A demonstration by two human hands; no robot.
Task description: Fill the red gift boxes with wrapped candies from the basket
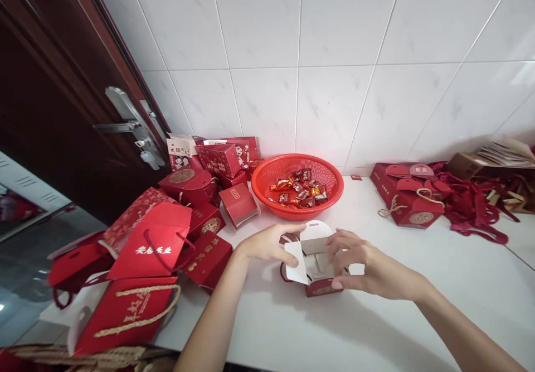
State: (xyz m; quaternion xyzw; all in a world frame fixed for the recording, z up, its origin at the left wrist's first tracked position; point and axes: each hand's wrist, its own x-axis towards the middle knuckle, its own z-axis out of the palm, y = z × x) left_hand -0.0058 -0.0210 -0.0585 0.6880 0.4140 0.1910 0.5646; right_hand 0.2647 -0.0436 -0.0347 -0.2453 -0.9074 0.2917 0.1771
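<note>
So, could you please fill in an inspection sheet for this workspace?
Surface: smooth white tabletop.
Items: open dark-red cardboard box, white inside; round red perforated plastic basket behind it, holding shiny wrapped sweets.
Clutter: red cardboard gift boxes piled left; dark-red fabric bundle at right.
Hands: left hand, thumb on the box's left flap; right hand at its right side, exact contact unclear.
Cables: nothing seen.
Surroundings: white veined wall tiles; dark-brown door.

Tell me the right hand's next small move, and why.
Probably reach the right hand to the round red plastic basket for a small shiny-wrapped sweet: the red cardboard box with a white inside stands open, no sweets show in it, and the left hand is at its flap.
</note>
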